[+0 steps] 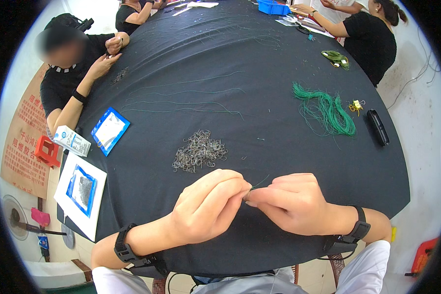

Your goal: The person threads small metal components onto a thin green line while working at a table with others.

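Note:
My left hand [208,206] and my right hand [291,203] meet fingertip to fingertip above the near part of the table, both in a pinch. A thin green thread [260,183] sticks up from between the fingertips, at the right thumb and forefinger. Whatever the left fingers pinch is hidden. Just beyond my left hand lies a loose pile of small metal fish hooks [200,151]. One single hook [243,158] rests apart, right of the pile. Farther right is a bundle of green thread [328,110], and several cut threads [186,91] stretch across the cloth.
A black cloth [269,142] covers the table. On the left are a blue-and-white packet [110,131], a small carton [72,140] and a white board [94,213] bearing a hook packet [82,190]. A black case [378,127] and yellow clip [357,105] lie right. Other people sit around the table.

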`<action>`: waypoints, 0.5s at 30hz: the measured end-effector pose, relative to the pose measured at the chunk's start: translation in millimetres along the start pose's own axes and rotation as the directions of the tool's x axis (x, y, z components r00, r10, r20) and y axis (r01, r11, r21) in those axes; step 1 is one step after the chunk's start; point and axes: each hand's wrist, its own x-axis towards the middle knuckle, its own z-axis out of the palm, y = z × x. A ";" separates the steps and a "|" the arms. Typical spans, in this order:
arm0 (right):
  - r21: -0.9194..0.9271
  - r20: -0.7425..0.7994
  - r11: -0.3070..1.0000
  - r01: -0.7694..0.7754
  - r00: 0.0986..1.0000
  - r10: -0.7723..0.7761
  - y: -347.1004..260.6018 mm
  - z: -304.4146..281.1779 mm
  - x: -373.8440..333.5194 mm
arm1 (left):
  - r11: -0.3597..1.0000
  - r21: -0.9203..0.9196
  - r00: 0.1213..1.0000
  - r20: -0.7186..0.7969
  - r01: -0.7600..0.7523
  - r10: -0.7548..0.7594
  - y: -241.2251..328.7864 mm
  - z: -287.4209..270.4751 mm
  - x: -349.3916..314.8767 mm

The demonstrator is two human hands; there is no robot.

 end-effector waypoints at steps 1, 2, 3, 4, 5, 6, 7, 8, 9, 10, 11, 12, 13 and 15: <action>-0.090 0.008 0.995 0.046 0.999 -0.045 -1.0 -1.3 0.2 | 1.000 0.010 1.000 0.013 -0.005 0.005 -1.1 0.2 -0.3; -0.091 0.009 0.995 0.045 0.999 -0.045 -2.2 -2.7 0.2 | 1.000 0.021 1.000 0.025 -0.010 0.010 -2.1 0.5 -0.5; -0.162 0.028 0.983 0.085 0.996 -0.082 -3.3 -4.0 0.1 | 1.000 0.022 1.000 0.025 -0.010 0.010 -2.9 0.8 -0.7; -0.232 0.050 0.965 0.126 0.992 -0.117 -4.4 -5.3 0.2 | 0.999 0.035 0.999 0.031 -0.026 0.025 -3.7 1.3 -0.9; -0.232 0.051 0.965 0.126 0.992 -0.117 -5.3 -6.5 0.7 | 0.998 0.047 0.999 0.036 -0.042 0.040 -4.3 1.8 -1.0; -0.273 0.027 0.949 0.160 0.987 -0.158 -6.5 -7.8 1.5 | 0.998 0.048 0.999 0.036 -0.042 0.040 -4.2 1.7 -1.0; -0.314 0.006 0.930 0.192 0.980 -0.200 -7.1 -8.9 2.2 | 0.997 0.053 0.998 0.044 -0.055 0.052 -4.2 1.6 -1.0; -0.314 0.006 0.930 0.192 0.980 -0.200 -7.1 -10.2 2.6 | 0.996 0.059 0.997 0.052 -0.067 0.064 -4.1 1.5 -1.0; -0.342 -0.013 0.916 0.208 0.974 -0.226 -6.2 -12.1 2.6 | 0.996 0.057 0.997 0.052 -0.068 0.065 -4.4 1.5 -0.6; -0.370 -0.032 0.902 0.223 0.967 -0.252 -5.1 -13.9 2.9 | 0.996 0.047 0.995 0.064 -0.080 0.077 -4.9 1.0 -0.1; -0.372 -0.031 0.901 0.222 0.967 -0.251 -3.6 -15.3 3.3 | 0.995 0.036 0.993 0.075 -0.093 0.090 -5.1 0.5 0.1; -0.370 -0.058 0.904 0.213 0.966 -0.251 -1.3 -15.9 4.2 | 0.995 0.036 0.993 0.076 -0.092 0.089 -5.2 0.0 -0.3; -0.368 -0.084 0.907 0.203 0.965 -0.250 0.3 -16.7 6.7 | 0.995 0.012 0.991 0.099 -0.096 0.095 -5.1 -0.4 -1.0; -0.306 -0.115 0.936 0.173 0.969 -0.217 0.9 -18.9 11.6 | 0.995 -0.014 0.987 0.122 -0.100 0.101 -5.0 -1.6 -0.7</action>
